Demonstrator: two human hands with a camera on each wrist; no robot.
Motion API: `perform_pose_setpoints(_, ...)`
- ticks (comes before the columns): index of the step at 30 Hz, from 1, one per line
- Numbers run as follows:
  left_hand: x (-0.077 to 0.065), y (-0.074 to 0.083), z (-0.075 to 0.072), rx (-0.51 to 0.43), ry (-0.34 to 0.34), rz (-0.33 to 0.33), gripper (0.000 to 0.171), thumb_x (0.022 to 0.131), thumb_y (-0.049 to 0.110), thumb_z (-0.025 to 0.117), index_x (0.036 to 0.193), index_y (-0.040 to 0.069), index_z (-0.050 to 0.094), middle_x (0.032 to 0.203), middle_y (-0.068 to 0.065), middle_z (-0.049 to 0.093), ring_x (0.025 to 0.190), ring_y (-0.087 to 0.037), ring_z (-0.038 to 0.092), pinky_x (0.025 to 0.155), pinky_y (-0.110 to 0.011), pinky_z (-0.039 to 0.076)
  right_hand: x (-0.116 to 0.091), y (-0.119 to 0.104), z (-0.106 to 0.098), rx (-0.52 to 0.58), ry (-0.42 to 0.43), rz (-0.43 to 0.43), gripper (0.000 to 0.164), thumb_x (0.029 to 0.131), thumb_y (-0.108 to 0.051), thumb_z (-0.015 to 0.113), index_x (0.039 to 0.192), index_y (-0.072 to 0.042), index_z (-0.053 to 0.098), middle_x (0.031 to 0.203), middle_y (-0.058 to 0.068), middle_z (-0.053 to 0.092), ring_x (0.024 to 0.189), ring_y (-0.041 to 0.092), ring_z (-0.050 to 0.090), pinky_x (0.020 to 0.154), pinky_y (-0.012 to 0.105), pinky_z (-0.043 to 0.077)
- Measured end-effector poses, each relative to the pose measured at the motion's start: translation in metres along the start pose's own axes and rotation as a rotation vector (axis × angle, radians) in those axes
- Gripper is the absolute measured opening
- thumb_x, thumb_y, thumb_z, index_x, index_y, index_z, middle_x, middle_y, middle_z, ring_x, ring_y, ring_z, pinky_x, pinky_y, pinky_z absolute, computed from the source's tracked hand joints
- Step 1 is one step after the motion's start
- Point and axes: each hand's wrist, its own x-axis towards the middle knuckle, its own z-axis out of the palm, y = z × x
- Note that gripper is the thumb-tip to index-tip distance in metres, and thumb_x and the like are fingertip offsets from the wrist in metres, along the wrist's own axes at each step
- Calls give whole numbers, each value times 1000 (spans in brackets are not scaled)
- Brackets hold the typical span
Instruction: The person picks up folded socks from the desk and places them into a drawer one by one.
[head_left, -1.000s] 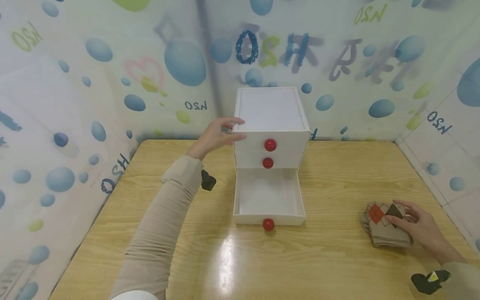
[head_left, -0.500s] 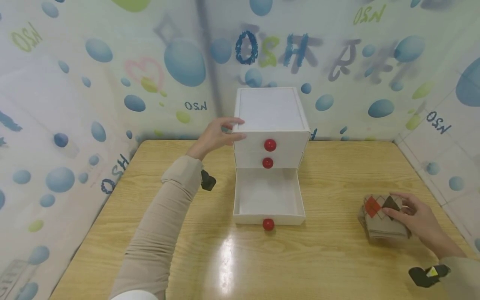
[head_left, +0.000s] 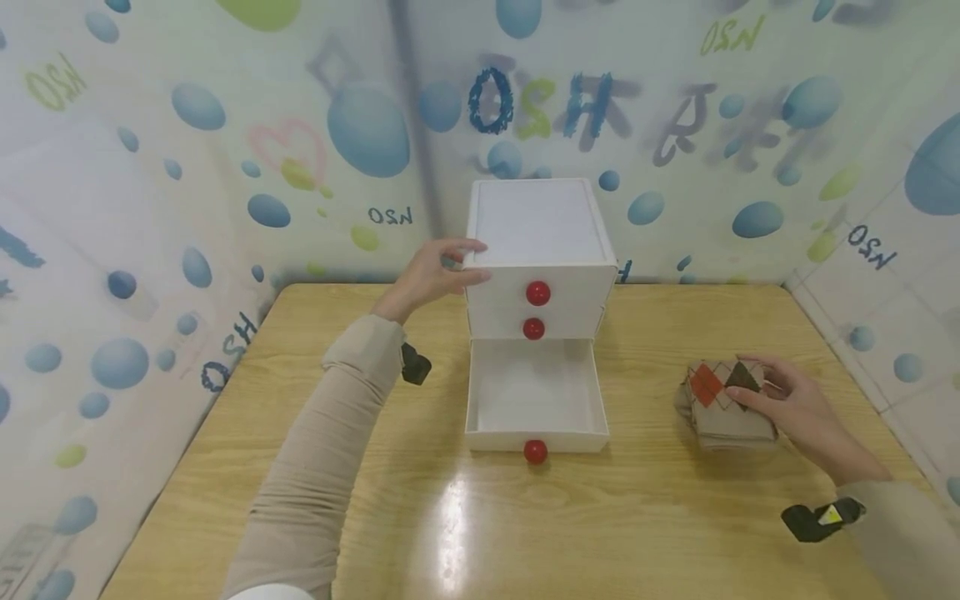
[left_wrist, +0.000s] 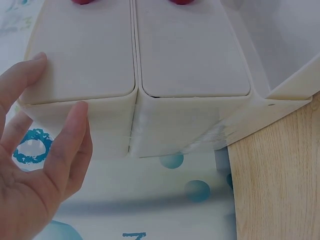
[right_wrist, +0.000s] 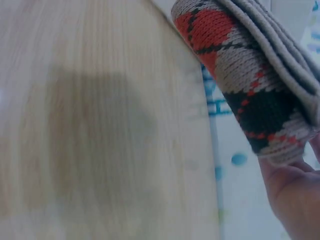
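A white three-drawer cabinet (head_left: 536,225) with red round knobs stands at the back of the table, its bottom drawer (head_left: 536,387) pulled out and bare inside. My left hand (head_left: 431,271) holds the cabinet's upper left corner, thumb and fingers set around it; the left wrist view shows fingertips (left_wrist: 77,112) against its side. To the right of the drawer, my right hand (head_left: 806,412) pinches a folded beige argyle knit (head_left: 727,404) with red and dark diamonds, thumb on top. Close up, its ribbed layered edge shows in the right wrist view, with the underneath fingers largely hidden.
The wooden table (head_left: 637,525) extends around the cabinet. Behind it and on both sides rise patterned walls (head_left: 667,167). The open drawer juts forward, its red knob (head_left: 536,452) at the front.
My right hand has carried the folded knit leftward and farther back over the table, toward the open drawer. The left hand stays at the cabinet corner, and the drawers have not moved.
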Motion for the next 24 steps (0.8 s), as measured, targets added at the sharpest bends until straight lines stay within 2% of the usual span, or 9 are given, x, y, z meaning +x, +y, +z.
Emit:
perform_pose_setpoints(5,1,-2,0,3,2,9,50,77,31,69,122,18,52,109,-8,47,85,-23,57,71,-32,51,11,-18,13,86,-54,-10,55,87,-25,57,136,-20,32,143,26,0,121,54,13,91,65,22)
perform_pose_setpoints(8,0,-2,1,4,5,7,49,77,31,69,122,19,52,109,-7,47,87,-22,56,72,-33,51,17,-27,20,119,-79,0,56,87,-25,58,136,-18,32,143,26,-2,122,53,12,92,63,23)
perform_pose_setpoints(11,0,-1,1,4,4,7,50,77,31,69,122,19,52,110,-6,47,89,-22,55,73,-34,51,22,-35,27,172,-102,10,54,87,-26,58,134,-21,34,141,25,7,123,51,14,91,46,39)
perform_pose_setpoints(15,0,0,1,2,1,4,50,76,31,69,122,19,52,111,-7,47,89,-22,55,73,-33,51,29,-43,37,294,-137,-20,44,87,-19,57,127,-25,40,125,16,32,113,23,45,74,22,49)
perform_pose_setpoints(18,1,0,1,1,1,6,50,77,30,69,122,19,52,110,-8,47,86,-22,56,70,-31,51,35,-49,44,351,-167,-42,41,87,-14,57,124,-26,42,116,8,37,98,6,50,73,22,50)
perform_pose_setpoints(19,2,-1,1,5,1,9,50,77,30,69,122,19,52,110,-8,48,85,-22,57,69,-30,51,36,-52,47,358,-175,-43,41,87,-14,57,124,-25,42,117,9,37,99,9,51,73,23,50)
perform_pose_setpoints(21,3,-2,1,4,3,16,50,77,29,69,122,18,52,109,-8,48,84,-22,57,69,-30,52,39,-57,52,348,-189,-45,42,87,-15,58,125,-23,42,126,14,30,110,21,44,74,21,49)
perform_pose_setpoints(24,2,-3,1,8,5,12,50,77,29,69,122,18,52,109,-8,48,83,-22,57,69,-30,52,43,-65,61,340,-210,-38,45,86,-17,59,126,-18,41,131,20,24,115,34,35,75,22,48)
